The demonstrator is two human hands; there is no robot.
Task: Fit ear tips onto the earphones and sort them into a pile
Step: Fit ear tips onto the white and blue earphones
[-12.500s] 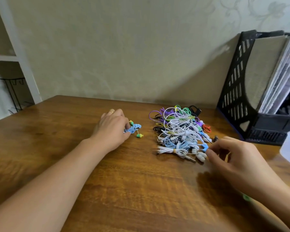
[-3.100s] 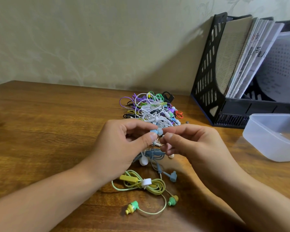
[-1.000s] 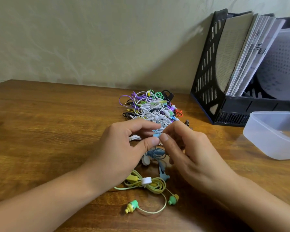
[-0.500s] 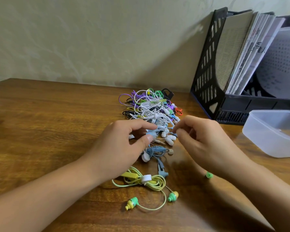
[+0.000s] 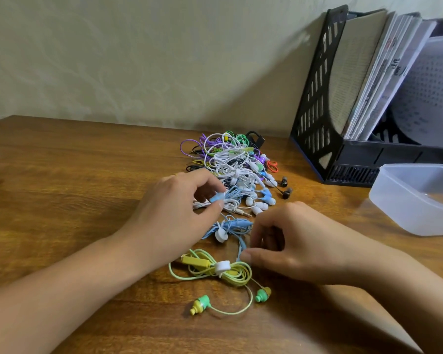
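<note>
At mid-frame we are pinching a blue earbud point(image 5: 216, 197) in our left hand point(image 5: 175, 213); our right hand point(image 5: 299, 242) is pinching the blue cable point(image 5: 241, 247) below, the earphone pile point(image 5: 234, 166) lying behind on the desk point(image 5: 62, 180).

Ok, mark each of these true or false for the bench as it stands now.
1. The left hand pinches a light blue earbud. True.
2. The yellow-green coiled earphone set lies inside the translucent plastic container. False: it lies on the brown wooden table, near the person.
3. The right hand rests flat and open. False: its fingers curl at the blue cable.
4. The black mesh file rack holds papers. True.
5. The multicoloured earphone pile sits left of the rack. True.
</note>
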